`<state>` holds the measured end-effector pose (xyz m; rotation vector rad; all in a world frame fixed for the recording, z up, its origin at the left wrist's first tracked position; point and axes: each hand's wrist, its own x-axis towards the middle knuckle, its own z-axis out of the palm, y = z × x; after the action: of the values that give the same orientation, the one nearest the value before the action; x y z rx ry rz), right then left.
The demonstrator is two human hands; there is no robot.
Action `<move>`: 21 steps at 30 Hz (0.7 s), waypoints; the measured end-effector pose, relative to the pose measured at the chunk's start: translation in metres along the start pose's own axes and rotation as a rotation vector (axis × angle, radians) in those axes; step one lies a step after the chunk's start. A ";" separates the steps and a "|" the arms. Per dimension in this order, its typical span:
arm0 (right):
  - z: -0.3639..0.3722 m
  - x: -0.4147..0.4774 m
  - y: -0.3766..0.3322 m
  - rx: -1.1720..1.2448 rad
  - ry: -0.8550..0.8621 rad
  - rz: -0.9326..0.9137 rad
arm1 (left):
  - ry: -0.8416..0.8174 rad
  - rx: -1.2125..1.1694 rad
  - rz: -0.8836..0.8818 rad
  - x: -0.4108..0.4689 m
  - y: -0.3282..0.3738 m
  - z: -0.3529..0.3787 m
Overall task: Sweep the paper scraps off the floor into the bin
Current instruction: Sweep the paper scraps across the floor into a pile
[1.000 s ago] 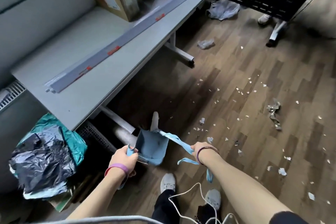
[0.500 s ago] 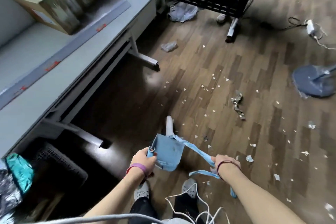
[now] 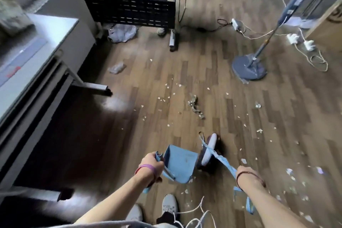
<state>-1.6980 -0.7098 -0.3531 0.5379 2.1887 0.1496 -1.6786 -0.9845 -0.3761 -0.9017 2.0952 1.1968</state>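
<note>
The sweeping is at its start, by my judgement: the paper scraps (image 3: 259,130) lie loose over the wood-pattern floor (image 3: 231,153), small, pale, torn and irregular, thickest ahead and to the right of the person. A few sit just by the pan's lower corner, and I see none inside the pan. The bin does not show in this view.

The left hand (image 3: 150,161) grips the handle of the dustpan (image 3: 178,166), fingers curled round it. The pan is light blue moulded plastic, box-shaped with a flat face, and a comb-like toothed edge shows near the hand. The right hand (image 3: 244,171) holds the broom (image 3: 209,152) by its slim pale blue handle, which runs through the hand and out behind the wrist. I cannot tell how those fingers lie, as the wrist hides them. The broom head is a white rounded bar over dark bristles, just beside the pan.

The next move likely calls for the pan's lip flat on the floor and short strokes that draw the scraps together. The light bits would scatter under fast strokes.

A crumpled, shiny foil-like strip (image 3: 194,105) lies among the scraps, a clear plastic wrapper (image 3: 116,68) near the grey table (image 3: 46,29), and white cables (image 3: 259,35) trail at the far right
</note>
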 end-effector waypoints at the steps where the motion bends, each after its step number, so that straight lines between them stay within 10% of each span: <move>1: -0.003 -0.002 -0.001 0.008 0.012 0.000 | 0.011 0.007 0.000 0.000 0.001 -0.002; 11: -0.047 -0.039 -0.085 -0.065 0.102 -0.235 | 0.231 -0.020 -0.032 0.007 -0.020 -0.081; 21: -0.050 -0.085 -0.314 -0.285 0.081 -0.554 | 0.443 -0.222 -0.192 0.058 -0.096 -0.245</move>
<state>-1.7928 -1.0249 -0.3514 -0.2412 2.2590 0.1810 -1.6733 -1.2536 -0.3581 -1.5535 2.1646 1.2274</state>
